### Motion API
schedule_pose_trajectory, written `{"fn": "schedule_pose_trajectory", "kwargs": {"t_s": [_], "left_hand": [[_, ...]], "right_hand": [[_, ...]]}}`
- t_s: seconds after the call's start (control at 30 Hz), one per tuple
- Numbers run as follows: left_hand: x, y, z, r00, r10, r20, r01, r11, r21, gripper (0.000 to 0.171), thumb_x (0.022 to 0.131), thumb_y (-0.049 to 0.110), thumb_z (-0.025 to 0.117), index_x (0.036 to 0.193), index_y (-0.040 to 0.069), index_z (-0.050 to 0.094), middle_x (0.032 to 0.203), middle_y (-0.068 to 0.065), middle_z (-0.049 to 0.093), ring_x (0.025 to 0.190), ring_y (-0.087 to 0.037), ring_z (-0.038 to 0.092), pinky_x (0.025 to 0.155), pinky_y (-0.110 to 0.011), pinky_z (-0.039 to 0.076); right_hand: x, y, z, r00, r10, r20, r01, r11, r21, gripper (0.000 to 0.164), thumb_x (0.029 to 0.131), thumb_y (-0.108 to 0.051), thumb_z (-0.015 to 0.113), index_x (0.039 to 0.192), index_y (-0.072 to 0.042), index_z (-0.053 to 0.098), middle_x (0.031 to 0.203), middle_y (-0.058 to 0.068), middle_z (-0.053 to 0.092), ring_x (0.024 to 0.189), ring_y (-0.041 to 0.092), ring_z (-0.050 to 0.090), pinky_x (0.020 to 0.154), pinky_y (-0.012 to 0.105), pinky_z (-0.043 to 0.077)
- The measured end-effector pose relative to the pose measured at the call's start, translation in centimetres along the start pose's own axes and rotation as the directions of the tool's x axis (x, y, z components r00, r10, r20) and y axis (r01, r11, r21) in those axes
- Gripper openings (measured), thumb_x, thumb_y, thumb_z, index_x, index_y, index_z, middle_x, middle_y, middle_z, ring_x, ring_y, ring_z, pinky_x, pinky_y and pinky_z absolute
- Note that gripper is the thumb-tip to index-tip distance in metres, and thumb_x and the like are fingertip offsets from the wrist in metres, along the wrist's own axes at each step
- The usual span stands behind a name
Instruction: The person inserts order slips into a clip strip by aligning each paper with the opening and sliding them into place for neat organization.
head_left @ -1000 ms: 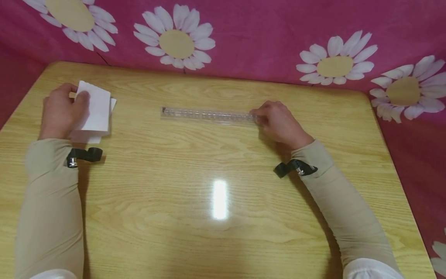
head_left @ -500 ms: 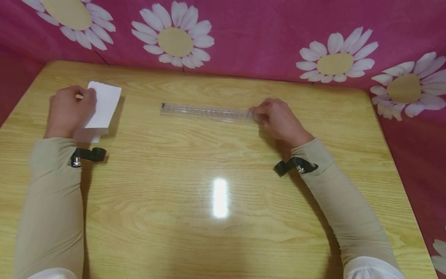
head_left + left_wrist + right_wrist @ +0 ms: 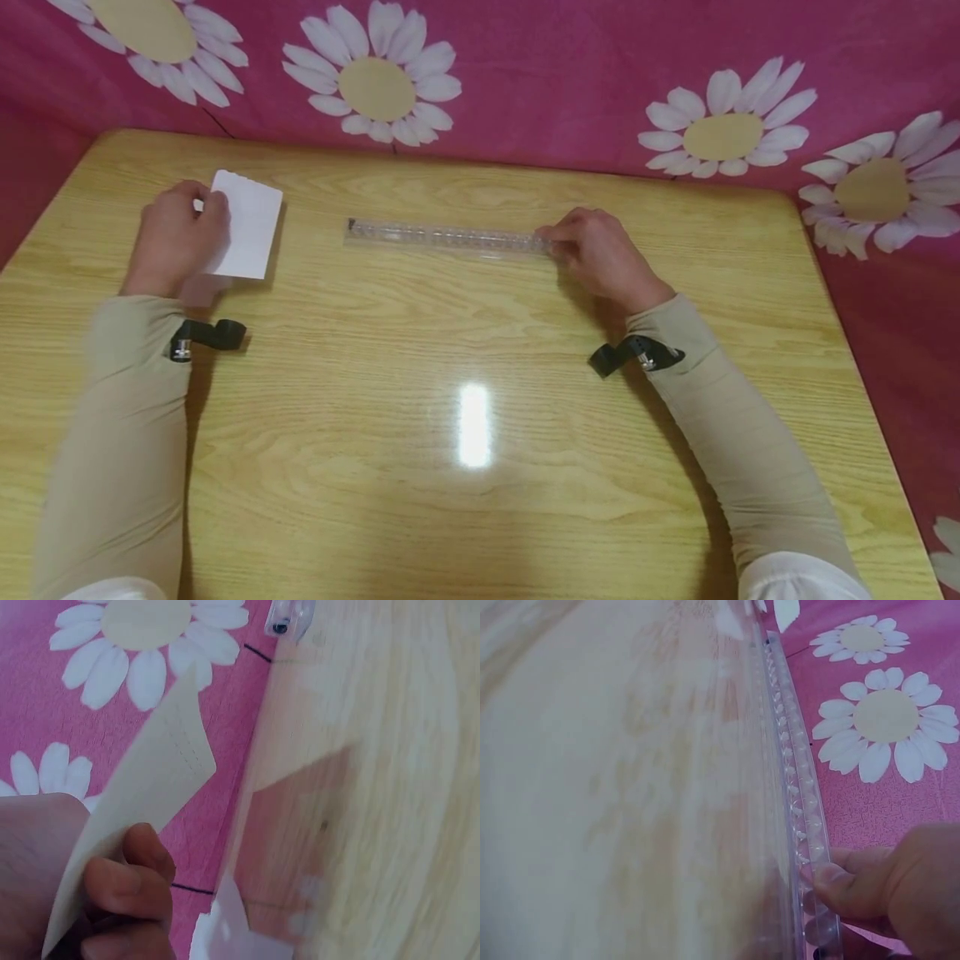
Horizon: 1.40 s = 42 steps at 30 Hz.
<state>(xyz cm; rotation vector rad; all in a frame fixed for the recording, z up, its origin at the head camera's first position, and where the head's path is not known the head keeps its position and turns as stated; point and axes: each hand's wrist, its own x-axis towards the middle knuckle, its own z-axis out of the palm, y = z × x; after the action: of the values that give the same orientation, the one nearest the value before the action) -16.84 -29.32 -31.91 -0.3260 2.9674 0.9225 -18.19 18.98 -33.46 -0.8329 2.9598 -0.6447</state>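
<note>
In the head view my left hand (image 3: 174, 239) pinches a white sheet of paper (image 3: 251, 225) at its left edge, thumb on top. The left wrist view shows this paper (image 3: 146, 776) bent and raised over the table, with dashed lines near one corner and several fingers curled behind it. A second white piece of paper (image 3: 244, 934) lies lower on the tabletop, partly cut off there. My right hand (image 3: 600, 258) pinches the right end of a long clear plastic strip (image 3: 442, 238) with a row of round bumps and a dark spot at its far left end.
The wood-grain table (image 3: 480, 333) meets a pink wall covering (image 3: 525, 83) with large white daisies along its back edge. A bright light reflection (image 3: 474, 425) shows on the tabletop. Black camera mounts (image 3: 210, 335) are strapped at both wrists.
My left hand has moved right, bringing the sheet of paper with it and lifting it off the lower piece. My right hand and the plastic strip stay almost in place.
</note>
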Motion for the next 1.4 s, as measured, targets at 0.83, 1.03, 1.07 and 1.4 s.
{"fn": "schedule_pose_trajectory", "kwargs": {"t_s": [0.83,1.03,1.07,1.4], "left_hand": [[-0.6,2.5,2.3,0.995,0.046,0.085,-0.045,0.999,-0.008,0.06,0.107,0.045,0.023,0.128,-0.004,0.05,0.119,-0.031,0.058,0.11,-0.045,0.053,0.093,-0.055,0.041],[-0.6,2.5,2.3,0.989,0.063,0.131,-0.063,0.998,-0.004,0.061,0.107,0.046,0.022,0.126,-0.005,0.049,0.122,-0.031,0.056,0.112,-0.046,0.051,0.097,-0.058,0.039],[-0.6,2.6,2.3,0.988,0.065,0.139,-0.065,0.998,-0.002,0.06,0.107,0.046,0.021,0.125,-0.005,0.049,0.122,-0.03,0.056,0.112,-0.045,0.051,0.097,-0.058,0.039],[-0.7,2.6,2.6,0.968,0.049,0.244,-0.061,0.997,0.04,0.064,0.107,0.051,0.021,0.13,-0.004,0.046,0.119,-0.029,0.054,0.113,-0.044,0.05,0.101,-0.06,0.038]], "right_hand": [[0.5,0.3,0.0,1.0,0.019,0.017,-0.019,1.0,-0.006,0.031,0.098,-0.002,0.063,0.127,-0.006,0.073,0.11,0.023,0.076,0.104,0.037,0.069,0.098,0.052,0.053],[0.6,0.4,0.0,0.999,0.03,0.02,-0.03,0.999,-0.012,0.03,0.098,-0.003,0.063,0.127,-0.007,0.073,0.111,0.023,0.076,0.106,0.038,0.069,0.099,0.052,0.053],[0.6,0.4,0.0,0.999,0.03,0.019,-0.03,0.999,-0.012,0.03,0.098,-0.003,0.063,0.126,-0.007,0.074,0.111,0.023,0.076,0.106,0.038,0.069,0.099,0.052,0.053],[0.6,0.3,0.0,0.999,0.043,0.028,-0.043,0.999,0.003,0.029,0.098,-0.004,0.064,0.126,-0.007,0.074,0.112,0.023,0.075,0.106,0.038,0.069,0.099,0.051,0.053]]}}
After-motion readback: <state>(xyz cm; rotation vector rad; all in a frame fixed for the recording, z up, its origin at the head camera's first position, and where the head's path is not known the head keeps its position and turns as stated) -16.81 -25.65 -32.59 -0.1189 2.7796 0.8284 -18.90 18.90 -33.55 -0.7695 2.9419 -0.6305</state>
